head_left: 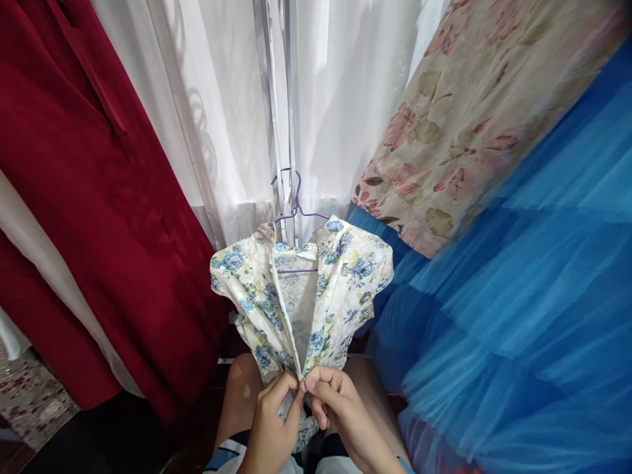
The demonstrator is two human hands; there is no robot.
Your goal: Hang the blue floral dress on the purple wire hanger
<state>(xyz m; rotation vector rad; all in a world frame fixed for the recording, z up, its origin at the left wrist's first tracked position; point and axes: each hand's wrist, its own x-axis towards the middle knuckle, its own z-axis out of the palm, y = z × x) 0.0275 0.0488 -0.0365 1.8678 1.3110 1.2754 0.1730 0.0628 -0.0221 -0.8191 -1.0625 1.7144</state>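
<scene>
A small white dress with blue flowers [345, 270] hangs on a purple wire hanger [297, 197], its back zip open in a V. My left hand [271, 421] and my right hand [336, 401] meet at the bottom of the zip, both pinched on the fabric there. The hanger's hook rests against a metal rail [276, 118] in front of a white curtain.
A dark red garment [89, 184] hangs at the left. Blue tulle [518, 316] and a pink-flowered cloth [469, 112] fill the right side. The white curtain [222, 99] hangs behind. My knees show below the hands.
</scene>
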